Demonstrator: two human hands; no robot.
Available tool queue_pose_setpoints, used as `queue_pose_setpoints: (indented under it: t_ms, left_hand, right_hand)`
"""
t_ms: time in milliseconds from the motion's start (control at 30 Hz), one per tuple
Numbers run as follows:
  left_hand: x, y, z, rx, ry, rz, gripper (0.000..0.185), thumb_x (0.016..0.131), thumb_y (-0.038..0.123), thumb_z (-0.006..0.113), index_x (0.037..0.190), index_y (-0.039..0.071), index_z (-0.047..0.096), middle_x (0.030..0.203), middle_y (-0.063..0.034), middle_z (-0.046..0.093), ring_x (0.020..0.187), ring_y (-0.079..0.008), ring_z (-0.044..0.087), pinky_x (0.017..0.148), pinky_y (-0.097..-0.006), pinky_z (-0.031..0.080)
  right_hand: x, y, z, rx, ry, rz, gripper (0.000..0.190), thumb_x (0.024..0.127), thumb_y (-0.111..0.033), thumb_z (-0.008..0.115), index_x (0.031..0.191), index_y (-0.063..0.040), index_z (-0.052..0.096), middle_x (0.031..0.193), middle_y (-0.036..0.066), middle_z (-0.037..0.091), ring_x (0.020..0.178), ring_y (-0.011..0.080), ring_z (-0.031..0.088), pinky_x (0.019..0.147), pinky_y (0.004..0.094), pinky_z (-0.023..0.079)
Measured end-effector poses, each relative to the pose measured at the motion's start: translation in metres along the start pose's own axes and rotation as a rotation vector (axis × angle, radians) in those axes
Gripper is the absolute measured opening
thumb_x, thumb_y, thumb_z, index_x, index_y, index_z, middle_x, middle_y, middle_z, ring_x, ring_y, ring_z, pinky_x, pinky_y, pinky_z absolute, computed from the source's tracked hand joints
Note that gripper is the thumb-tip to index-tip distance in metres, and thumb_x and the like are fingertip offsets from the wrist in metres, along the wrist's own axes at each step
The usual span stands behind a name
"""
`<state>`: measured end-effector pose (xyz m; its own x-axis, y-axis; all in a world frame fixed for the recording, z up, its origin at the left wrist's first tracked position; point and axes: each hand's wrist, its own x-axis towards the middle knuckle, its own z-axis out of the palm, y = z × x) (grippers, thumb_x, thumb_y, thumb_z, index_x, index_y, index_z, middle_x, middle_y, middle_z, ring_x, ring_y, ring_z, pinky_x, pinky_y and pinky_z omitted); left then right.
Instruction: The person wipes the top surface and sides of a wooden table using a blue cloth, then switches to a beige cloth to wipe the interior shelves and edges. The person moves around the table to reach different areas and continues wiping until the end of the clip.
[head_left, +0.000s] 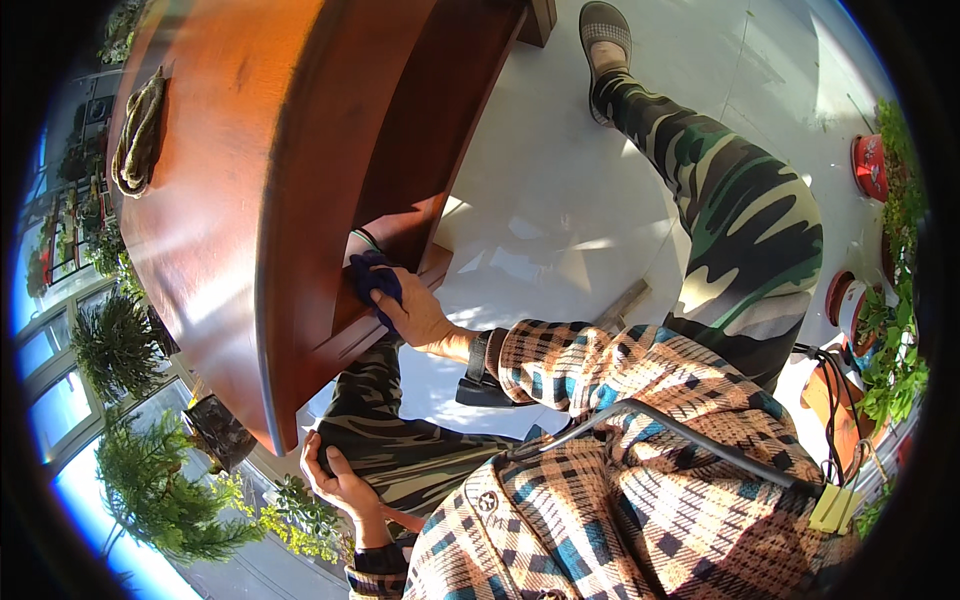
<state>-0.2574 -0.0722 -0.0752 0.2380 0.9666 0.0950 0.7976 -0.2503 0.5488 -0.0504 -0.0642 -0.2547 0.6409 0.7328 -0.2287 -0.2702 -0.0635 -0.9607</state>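
My right hand (420, 311), a dark strap at its wrist, is closed on a bunched dark purple cloth (373, 283). It presses the cloth into a recess under the top of a reddish-brown varnished wooden table (217, 247), beside the lower rail (360, 330). A thin green-edged thing (366, 238) shows just behind the cloth; most of it is hidden. Near the table's lower corner, my left hand (341, 480) rests against my bent knee in camouflage trousers (405, 442). Its fingers are slightly curled and apart, with nothing held.
A coiled rope (140, 135) lies on the tabletop. Potted plants (172, 495) stand past the table, by windows. Red pots (870, 166) and leafy plants line the right side. A wooden bar (626, 300) lies on the pale tiled floor (555, 195). My right leg stretches across it.
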Motion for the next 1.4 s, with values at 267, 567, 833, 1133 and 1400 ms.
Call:
queue_pose_setpoints:
  t_ms: [267, 567, 833, 1133, 1400]
  left_hand:
    - [0.003, -0.014, -0.001, -0.037, -0.012, -0.038, 0.028, 0.096, 0.016, 0.055, 0.116, -0.002, 0.058, 0.124, -0.0144, 0.059, 0.117, -0.0275, 0.053, 0.107, -0.0417, 0.036]
    - [-0.005, -0.010, -0.010, 0.030, -0.037, -0.085, 0.030, 0.097, 0.020, 0.053, 0.116, -0.002, 0.058, 0.127, -0.0143, 0.058, 0.119, -0.0288, 0.052, 0.109, -0.0438, 0.033]
    - [-0.008, 0.021, -0.017, 0.177, -0.111, -0.130, 0.039, 0.097, 0.031, 0.051, 0.118, -0.002, 0.057, 0.126, -0.0155, 0.057, 0.120, -0.0308, 0.050, 0.108, -0.0464, 0.034]
    - [-0.007, 0.035, -0.016, 0.130, -0.107, -0.178, 0.038, 0.098, 0.029, 0.051, 0.120, -0.001, 0.055, 0.129, -0.0142, 0.054, 0.121, -0.0290, 0.049, 0.108, -0.0446, 0.033]
    - [-0.011, 0.021, -0.023, 0.204, -0.110, -0.172, 0.040, 0.098, 0.032, 0.050, 0.119, -0.002, 0.055, 0.129, -0.0150, 0.054, 0.121, -0.0302, 0.049, 0.108, -0.0455, 0.033]
  right_hand:
    - [0.000, 0.068, -0.020, 0.001, 0.134, 0.125, 0.037, 0.088, -0.019, 0.068, 0.118, -0.001, 0.054, 0.096, 0.020, 0.065, 0.089, 0.0343, 0.065, 0.081, 0.0385, 0.050]
    - [0.030, 0.121, -0.056, 0.875, 0.115, 0.669, 0.019, 0.094, -0.017, 0.057, 0.102, -0.001, 0.064, 0.094, 0.006, 0.065, 0.082, 0.0154, 0.062, 0.074, 0.0327, 0.050]
    - [0.062, 0.155, -0.044, 0.229, -0.329, 0.488, 0.037, 0.090, -0.013, 0.054, 0.125, -0.003, 0.061, 0.106, 0.013, 0.068, 0.092, 0.0248, 0.064, 0.084, 0.0387, 0.051]
    - [0.058, 0.192, -0.011, -0.375, -0.200, 0.433, 0.041, 0.093, -0.020, 0.050, 0.132, -0.007, 0.055, 0.115, 0.024, 0.066, 0.106, 0.0449, 0.061, 0.093, 0.0467, 0.048]
    - [0.044, 0.149, -0.041, 0.139, -0.203, 0.510, 0.031, 0.091, -0.007, 0.056, 0.121, -0.002, 0.061, 0.110, 0.021, 0.068, 0.104, 0.0380, 0.063, 0.092, 0.0427, 0.047]
